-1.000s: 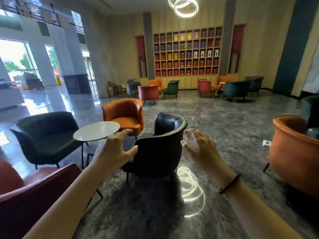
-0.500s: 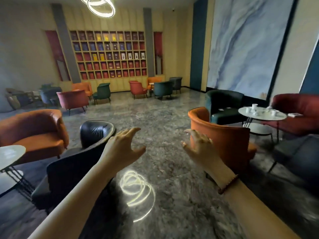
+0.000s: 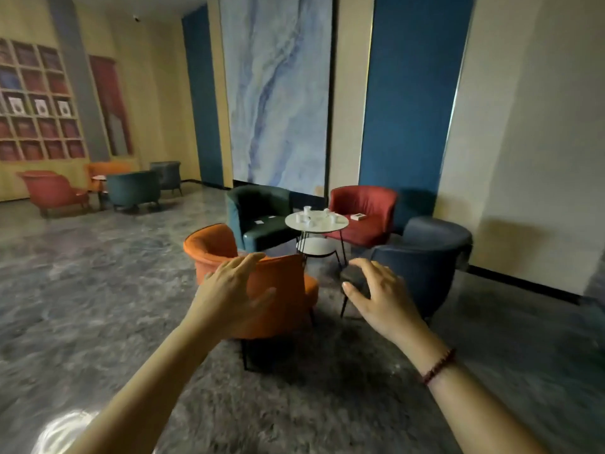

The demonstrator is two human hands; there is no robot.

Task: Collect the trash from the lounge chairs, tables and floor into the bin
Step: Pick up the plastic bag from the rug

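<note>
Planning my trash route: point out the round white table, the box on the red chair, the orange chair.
round white table [image 3: 316, 229]: head view, bare front rim.
box [image 3: 358, 216]: head view, top face.
orange chair [image 3: 288, 309]: head view, outer backrest.

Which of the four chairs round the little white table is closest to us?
The orange armchair, back towards us, just behind the left hand; the green armchair, red armchair and blue armchair stand farther off.
</note>
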